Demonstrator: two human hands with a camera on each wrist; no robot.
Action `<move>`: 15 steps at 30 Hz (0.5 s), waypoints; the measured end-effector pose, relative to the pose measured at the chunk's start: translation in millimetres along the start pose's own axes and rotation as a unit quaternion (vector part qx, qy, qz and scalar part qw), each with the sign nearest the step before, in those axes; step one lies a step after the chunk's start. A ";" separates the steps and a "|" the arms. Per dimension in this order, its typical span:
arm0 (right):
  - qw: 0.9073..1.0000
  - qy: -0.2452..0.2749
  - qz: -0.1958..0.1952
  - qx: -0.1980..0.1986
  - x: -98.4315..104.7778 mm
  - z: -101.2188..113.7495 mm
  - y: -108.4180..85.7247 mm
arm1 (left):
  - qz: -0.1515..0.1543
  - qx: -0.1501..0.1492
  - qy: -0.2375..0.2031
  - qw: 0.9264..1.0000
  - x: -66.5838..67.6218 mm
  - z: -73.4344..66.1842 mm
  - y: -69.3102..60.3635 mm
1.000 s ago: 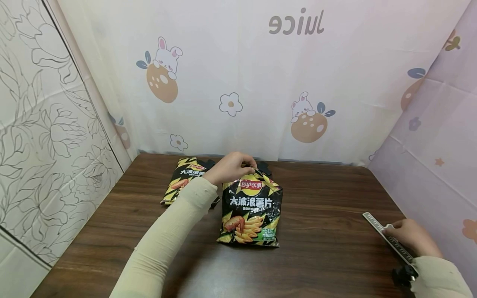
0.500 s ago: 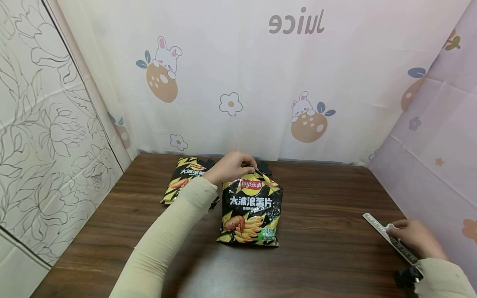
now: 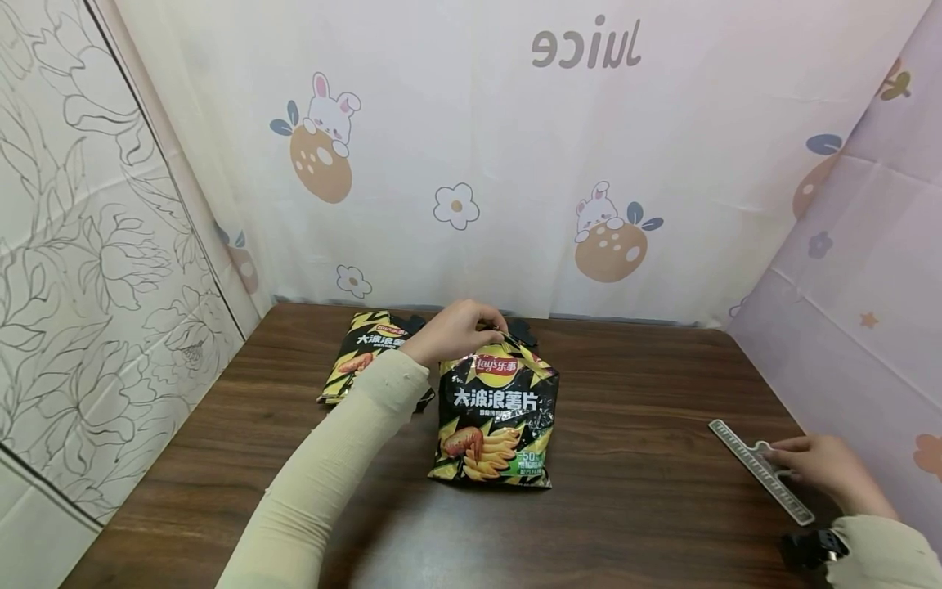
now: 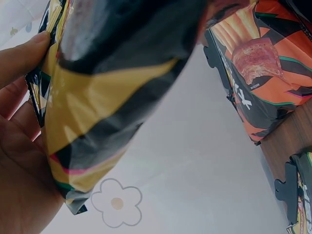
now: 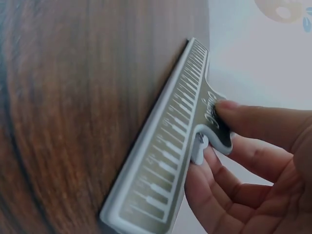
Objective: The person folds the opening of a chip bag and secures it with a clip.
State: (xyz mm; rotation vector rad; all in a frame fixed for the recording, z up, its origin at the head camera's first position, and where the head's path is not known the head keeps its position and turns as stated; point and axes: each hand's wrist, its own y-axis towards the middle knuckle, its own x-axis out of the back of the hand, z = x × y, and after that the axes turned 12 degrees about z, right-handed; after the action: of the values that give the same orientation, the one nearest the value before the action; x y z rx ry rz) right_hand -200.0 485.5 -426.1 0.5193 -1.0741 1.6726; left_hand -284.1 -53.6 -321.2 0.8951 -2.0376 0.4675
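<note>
My left hand pinches the folded top of a black and yellow Lay's chip bag, which stands upright mid-table. In the left wrist view, the thumb presses on one side of that bag and the fingers lie behind it. At the table's right side my right hand holds a long clip by its handles. Up close in the right wrist view, the clip carries a piano-key print, with the thumb on one handle and fingers behind the other. Its long edge is close to the tabletop; contact is unclear.
A second Lay's bag lies behind my left forearm. The left wrist view shows an orange and black bag with a black clip on its edge. Another black clip grips a bag at lower right. Fabric walls enclose the table.
The long clip has shifted slightly left and turned in my right hand, so its whole printed face shows. My left hand and the chip bag stay where they were.
</note>
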 end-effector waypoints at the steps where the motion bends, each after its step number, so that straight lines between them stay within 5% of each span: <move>1: 1.000 0.007 0.002 -0.001 0.3 0.1 -0.3 | 0.000 0.000 0.001 1.000 0.1 0.1 0.0; 15: 0.998 0.067 -0.010 0.020 -1.0 16.8 -2.6 | 0.003 -0.015 -0.012 1.000 1.1 2.9 -1.1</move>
State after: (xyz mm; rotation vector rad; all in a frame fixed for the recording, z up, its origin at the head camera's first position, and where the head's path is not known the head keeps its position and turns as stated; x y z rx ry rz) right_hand -199.9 470.9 -417.3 0.4354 -0.9379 1.6888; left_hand -285.3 -56.6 -322.0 0.8809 -2.0641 0.4292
